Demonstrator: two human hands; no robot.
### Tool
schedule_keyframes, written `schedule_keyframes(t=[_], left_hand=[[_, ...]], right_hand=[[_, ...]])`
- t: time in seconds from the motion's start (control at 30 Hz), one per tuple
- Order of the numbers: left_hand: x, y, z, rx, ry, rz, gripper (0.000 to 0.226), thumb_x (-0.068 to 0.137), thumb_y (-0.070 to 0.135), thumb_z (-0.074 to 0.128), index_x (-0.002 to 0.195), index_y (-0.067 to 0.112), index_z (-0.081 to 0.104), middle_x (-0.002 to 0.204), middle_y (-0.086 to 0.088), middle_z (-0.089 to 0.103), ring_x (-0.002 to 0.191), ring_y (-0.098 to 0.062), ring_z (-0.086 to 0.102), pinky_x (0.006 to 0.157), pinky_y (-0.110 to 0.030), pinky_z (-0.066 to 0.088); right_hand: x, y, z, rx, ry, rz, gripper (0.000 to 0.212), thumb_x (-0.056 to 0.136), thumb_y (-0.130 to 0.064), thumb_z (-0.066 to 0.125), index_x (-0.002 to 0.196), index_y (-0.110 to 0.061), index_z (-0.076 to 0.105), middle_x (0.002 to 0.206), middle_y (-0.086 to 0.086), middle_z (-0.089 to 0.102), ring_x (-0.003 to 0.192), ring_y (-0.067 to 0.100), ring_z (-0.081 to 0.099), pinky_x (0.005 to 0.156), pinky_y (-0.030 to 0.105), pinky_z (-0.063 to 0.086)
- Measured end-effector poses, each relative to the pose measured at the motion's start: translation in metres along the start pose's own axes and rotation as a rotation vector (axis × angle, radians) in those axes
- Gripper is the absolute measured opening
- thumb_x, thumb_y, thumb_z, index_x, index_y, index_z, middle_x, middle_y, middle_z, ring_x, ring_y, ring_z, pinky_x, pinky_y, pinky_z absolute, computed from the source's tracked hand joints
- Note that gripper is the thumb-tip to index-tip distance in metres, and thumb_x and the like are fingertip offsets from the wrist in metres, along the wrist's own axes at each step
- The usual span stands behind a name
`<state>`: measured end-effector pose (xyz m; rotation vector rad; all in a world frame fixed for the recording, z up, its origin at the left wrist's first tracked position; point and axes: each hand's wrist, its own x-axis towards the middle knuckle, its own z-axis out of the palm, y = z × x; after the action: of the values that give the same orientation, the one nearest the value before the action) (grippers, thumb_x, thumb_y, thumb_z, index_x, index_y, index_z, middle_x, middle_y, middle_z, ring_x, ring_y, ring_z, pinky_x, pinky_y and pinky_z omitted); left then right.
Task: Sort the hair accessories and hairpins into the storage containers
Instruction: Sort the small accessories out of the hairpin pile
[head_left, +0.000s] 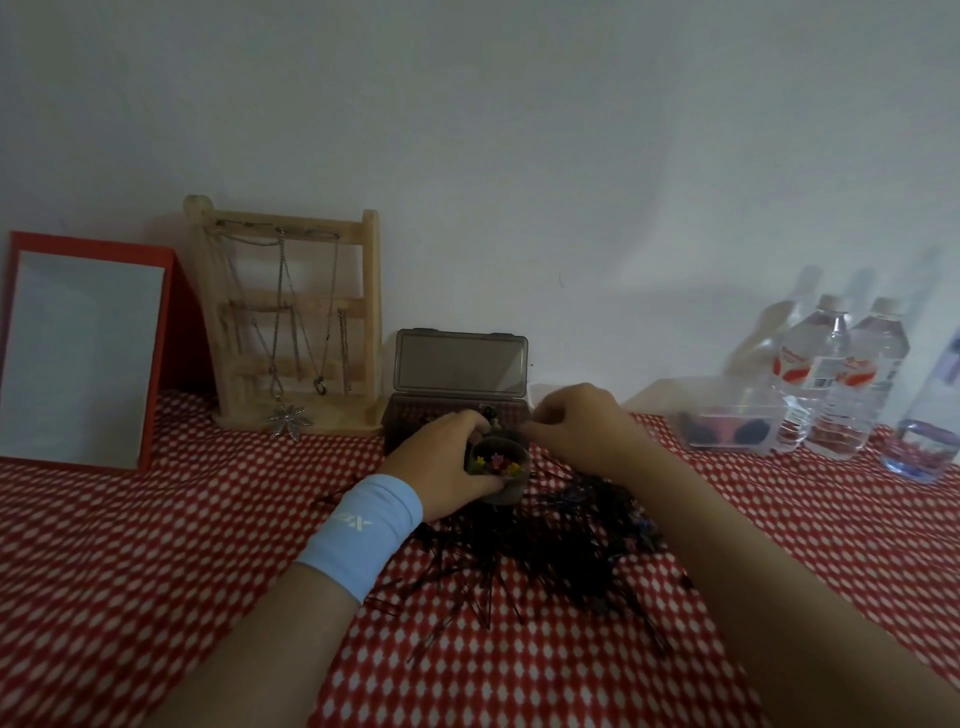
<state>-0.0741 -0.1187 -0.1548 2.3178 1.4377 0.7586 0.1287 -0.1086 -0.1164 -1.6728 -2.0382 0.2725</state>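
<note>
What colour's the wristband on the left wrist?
The fabric wristband is light blue with a white logo. The head view, the only one, shows it clearly.

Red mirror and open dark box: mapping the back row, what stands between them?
A wooden jewellery stand hung with chains, shown in the head view.

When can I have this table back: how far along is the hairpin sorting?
Early. Done: a few coloured star clips sit in the small dark cup. In hand: the left hand grips that cup; the right hand hovers by its rim, fingers curled, contents unclear. Left: a big pile of black hairpins on the checked cloth.
</note>
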Motion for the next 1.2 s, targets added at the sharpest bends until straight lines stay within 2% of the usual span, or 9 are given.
schedule_keyframes(t=[0.13, 0.23, 0.33, 0.47, 0.53, 0.6, 0.77, 0.97, 1.2], left_hand=[[0.0, 0.006, 0.009, -0.079, 0.041, 0.004, 0.057, 0.076, 0.042, 0.078, 0.124, 0.025, 0.052, 0.117, 0.009, 0.055, 0.099, -0.008, 0.056, 0.086, -0.025, 0.047], [0.001, 0.007, 0.018, -0.031, 0.06, 0.027, 0.049, 0.081, 0.035, 0.075, 0.123, 0.024, 0.054, 0.12, 0.007, 0.051, 0.107, -0.012, 0.055, 0.094, -0.029, 0.047], [0.0, 0.01, 0.023, -0.003, 0.082, 0.047, 0.048, 0.082, 0.031, 0.074, 0.125, 0.022, 0.053, 0.125, 0.005, 0.047, 0.112, -0.014, 0.053, 0.098, -0.031, 0.046], [-0.005, 0.025, 0.015, 0.209, 0.138, 0.122, 0.044, 0.082, 0.039, 0.072, 0.121, 0.027, 0.056, 0.12, 0.008, 0.045, 0.112, -0.009, 0.045, 0.091, -0.03, 0.048], [-0.011, 0.043, 0.009, 0.114, 0.053, 0.171, 0.025, 0.083, 0.036, 0.072, 0.106, 0.03, 0.062, 0.107, 0.012, 0.053, 0.096, -0.008, 0.055, 0.083, -0.03, 0.051], [-0.02, 0.065, 0.008, -0.022, -0.16, 0.194, 0.015, 0.083, 0.033, 0.072, 0.097, 0.034, 0.067, 0.096, 0.014, 0.062, 0.083, -0.005, 0.061, 0.079, -0.029, 0.054], [-0.031, 0.101, 0.027, 0.029, -0.545, 0.29, 0.026, 0.084, 0.034, 0.073, 0.109, 0.03, 0.072, 0.104, 0.018, 0.064, 0.083, 0.006, 0.058, 0.075, -0.006, 0.046], [-0.031, 0.106, 0.036, 0.065, -0.576, 0.278, 0.019, 0.086, 0.028, 0.072, 0.103, 0.022, 0.077, 0.099, 0.015, 0.063, 0.093, -0.005, 0.061, 0.084, -0.013, 0.047], [-0.028, 0.105, 0.03, -0.012, -0.452, 0.239, 0.019, 0.086, 0.021, 0.072, 0.105, 0.026, 0.073, 0.098, 0.02, 0.066, 0.089, 0.006, 0.06, 0.077, -0.005, 0.046]], right_hand=[[-0.005, 0.001, 0.003, 0.074, -0.11, -0.088, 0.017, 0.088, -0.035, 0.072, 0.103, -0.028, 0.078, 0.097, -0.015, 0.071, 0.091, 0.003, 0.063, 0.082, 0.022, 0.051], [-0.008, 0.009, 0.005, 0.083, -0.11, -0.07, 0.024, 0.094, -0.03, 0.066, 0.115, -0.025, 0.073, 0.105, -0.012, 0.067, 0.094, 0.005, 0.059, 0.084, 0.021, 0.046], [-0.014, 0.016, 0.005, 0.106, -0.129, -0.076, 0.029, 0.093, -0.025, 0.067, 0.122, -0.022, 0.071, 0.115, -0.007, 0.07, 0.097, 0.006, 0.061, 0.091, 0.025, 0.052], [-0.027, 0.026, -0.009, 0.102, -0.089, -0.116, 0.027, 0.094, -0.023, 0.066, 0.12, -0.025, 0.071, 0.112, -0.009, 0.069, 0.093, 0.0, 0.06, 0.083, 0.012, 0.044], [-0.036, 0.032, -0.019, 0.057, -0.094, -0.143, 0.018, 0.092, -0.024, 0.068, 0.108, -0.028, 0.074, 0.102, -0.015, 0.07, 0.084, -0.009, 0.059, 0.075, 0.005, 0.04], [-0.045, 0.037, -0.026, 0.012, -0.164, -0.169, 0.013, 0.089, -0.022, 0.07, 0.097, -0.031, 0.076, 0.093, -0.02, 0.071, 0.081, -0.01, 0.061, 0.072, 0.005, 0.043], [-0.06, 0.054, -0.042, -0.112, -0.296, -0.122, 0.02, 0.087, -0.016, 0.071, 0.094, -0.033, 0.079, 0.094, -0.017, 0.074, 0.087, -0.002, 0.066, 0.09, 0.021, 0.053], [-0.076, 0.072, -0.048, -0.175, -0.402, -0.048, 0.022, 0.082, -0.026, 0.077, 0.102, -0.035, 0.075, 0.097, -0.019, 0.07, 0.09, 0.0, 0.062, 0.087, 0.025, 0.052], [-0.074, 0.08, -0.055, -0.05, -0.322, -0.053, 0.037, 0.083, -0.018, 0.076, 0.117, -0.032, 0.07, 0.098, -0.016, 0.07, 0.088, 0.001, 0.064, 0.086, 0.023, 0.053]])
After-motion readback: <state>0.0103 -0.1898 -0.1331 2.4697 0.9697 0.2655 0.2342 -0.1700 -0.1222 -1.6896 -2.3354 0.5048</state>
